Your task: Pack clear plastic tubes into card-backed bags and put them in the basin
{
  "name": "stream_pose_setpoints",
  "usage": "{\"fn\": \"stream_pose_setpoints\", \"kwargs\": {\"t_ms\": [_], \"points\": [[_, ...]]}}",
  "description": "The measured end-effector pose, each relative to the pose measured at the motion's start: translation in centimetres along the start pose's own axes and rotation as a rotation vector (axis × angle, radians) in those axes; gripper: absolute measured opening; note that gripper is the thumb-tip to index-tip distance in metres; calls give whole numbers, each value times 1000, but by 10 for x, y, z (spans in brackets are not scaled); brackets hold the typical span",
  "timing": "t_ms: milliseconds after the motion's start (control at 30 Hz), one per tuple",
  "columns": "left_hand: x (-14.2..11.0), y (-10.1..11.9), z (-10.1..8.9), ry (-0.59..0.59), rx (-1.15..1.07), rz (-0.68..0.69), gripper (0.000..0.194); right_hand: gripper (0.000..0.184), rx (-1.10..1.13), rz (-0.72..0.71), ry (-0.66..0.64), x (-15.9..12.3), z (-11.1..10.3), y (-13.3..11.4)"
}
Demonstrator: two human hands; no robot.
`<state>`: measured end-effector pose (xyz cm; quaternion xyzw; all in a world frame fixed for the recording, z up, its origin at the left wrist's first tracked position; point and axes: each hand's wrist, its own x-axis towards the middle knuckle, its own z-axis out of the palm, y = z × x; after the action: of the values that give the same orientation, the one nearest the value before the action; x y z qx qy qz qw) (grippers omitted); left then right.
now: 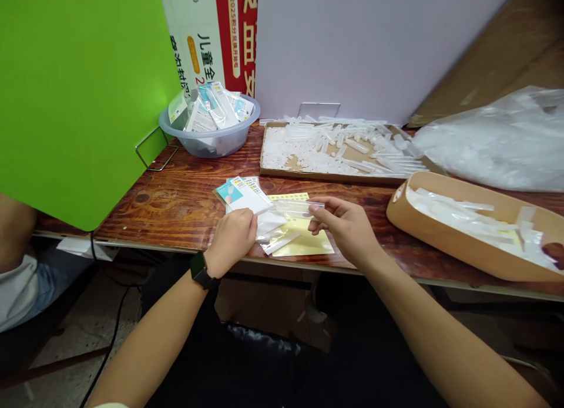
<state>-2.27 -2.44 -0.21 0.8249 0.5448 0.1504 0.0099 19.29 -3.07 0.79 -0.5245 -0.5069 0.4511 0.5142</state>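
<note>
The head view showed a green panel [79,91] toward the left and, on the wooden table [167,202], a bluish bowl [215,144] piled with printed packets. Nearer the person, a small fan of printed cards [253,199] lay just beside the left hand [232,235], whose fingers were curled, the thumb against the edge of a clear bag [269,223]; the fingertips were hidden, but the hand seemed to be gripping the bag. That bag was over a yellow sheet [319,243] near the table's front edge, with a clear tube [291,207] reaching across its upper part. The right hand [346,229] held the tube's right end in a narrow pinch of thumb and forefinger. Whether the tube was inside the bag or merely above it could not be told. Handling these well seemed to call for a firm left hold, a bag mouth kept spread, and a tube kept level, so that the thin film would not crease or snag. Behind, a cardboard tray [308,174] held loose clear tubes; farther right came a tan bin [453,246] of clear pieces and a bulging plastic sack [497,141].
</note>
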Motion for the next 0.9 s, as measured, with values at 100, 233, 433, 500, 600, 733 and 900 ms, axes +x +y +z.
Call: {"fn": "stream_pose_setpoints", "kwargs": {"t_ms": [100, 233, 433, 500, 600, 733, 900], "points": [[6, 1, 0, 79, 11, -115, 33, 38, -52, -21, -2, 0, 3, 1], [11, 3, 6, 170, 15, -134, 30, 35, -71, -7, 24, 5, 10, 7], [16, 11, 18, 294, -38, -16, 30, 32, -68, 18, 120, 15, 24, 16], [18, 14, 23, 368, -63, 31, 26, 34, -65, -2, 147, 17, 30, 17], [19, 19, 29, 500, -103, 119, 23, 40, -50, -49, 170, 18, 40, 19], [19, 28, 32, 579, -112, 180, 21, 44, 2, -118, 167, 20, 52, 26], [18, 41, 34, 665, -153, 272, 20, 31, 5, -208, 147, 22, 61, 30]]}}
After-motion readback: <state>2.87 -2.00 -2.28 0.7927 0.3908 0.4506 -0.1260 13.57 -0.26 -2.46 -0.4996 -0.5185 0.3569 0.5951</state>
